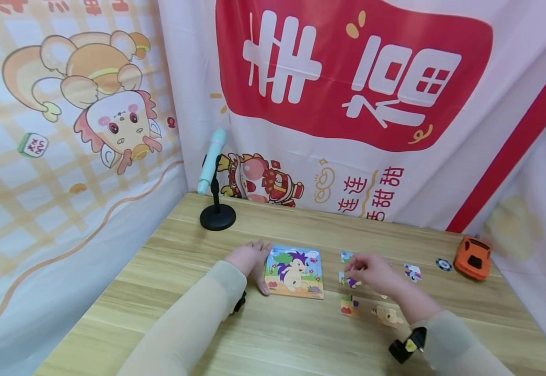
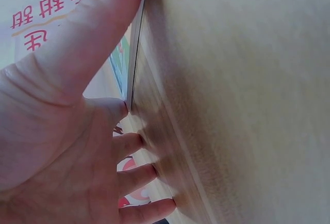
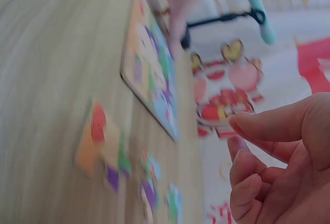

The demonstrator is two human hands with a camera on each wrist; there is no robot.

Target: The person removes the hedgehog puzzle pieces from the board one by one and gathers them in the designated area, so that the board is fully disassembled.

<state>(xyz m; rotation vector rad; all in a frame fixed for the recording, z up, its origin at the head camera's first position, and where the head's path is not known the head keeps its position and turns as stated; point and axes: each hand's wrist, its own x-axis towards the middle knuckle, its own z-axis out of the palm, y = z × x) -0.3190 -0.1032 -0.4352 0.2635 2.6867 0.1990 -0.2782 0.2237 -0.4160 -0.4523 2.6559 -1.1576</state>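
Note:
A square jigsaw puzzle with a purple-spined hedgehog picture lies flat on the table. My left hand rests at its left side, thumb near the front corner and index finger near the back corner. In the left wrist view, the thumb lies along the puzzle's edge and the other fingertips touch the wood. My right hand hovers over loose jigsaw pieces to the right of the puzzle. Its thumb and index tips are a little apart with nothing between them, the other fingers bent. One loose piece shows red and orange.
Several loose pieces lie around the right hand, including a hedgehog-body piece and a farther one. An orange toy car and a small round disc are at the right. A mint microphone stands back left.

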